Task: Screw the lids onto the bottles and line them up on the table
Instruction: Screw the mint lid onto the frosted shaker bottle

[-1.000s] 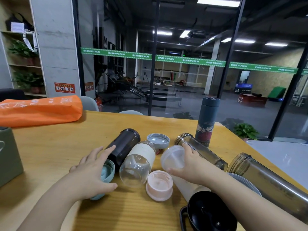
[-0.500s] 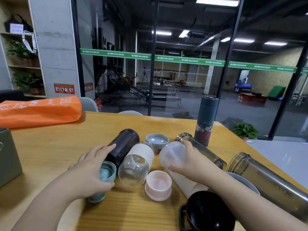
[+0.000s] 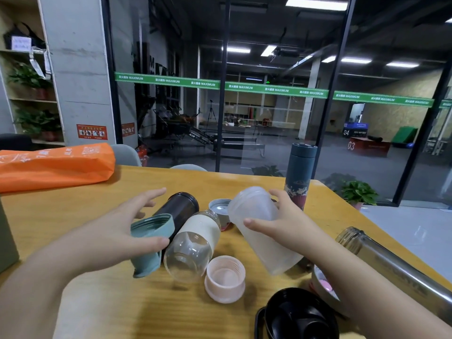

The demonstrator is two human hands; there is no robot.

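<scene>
My left hand point(image 3: 115, 231) grips a teal lid point(image 3: 150, 243) and holds it tilted above the wooden table point(image 3: 61, 216). My right hand point(image 3: 281, 228) is wrapped around a frosted white bottle point(image 3: 259, 228), lifted with its open mouth pointing up and left. Between the hands lie a clear bottle with a cream band point(image 3: 193, 243) and a dark bottle point(image 3: 178, 206). A pink lid point(image 3: 225, 278) sits open side up in front. A silver lid point(image 3: 220, 206) lies behind. A capped dark grey bottle point(image 3: 299, 172) stands upright at the back.
A long glass bottle point(image 3: 396, 270) lies at the right edge. A black lid point(image 3: 300, 316) sits near the front edge, a bowl-like lid point(image 3: 322, 285) beside it. An orange bag point(image 3: 53, 165) lies at the back left, a grey-green box point(image 3: 6, 241) at the far left.
Both hands rose off the table: the left lifted the teal lid and tilted it, the right lifted the frosted bottle from lying flat.
</scene>
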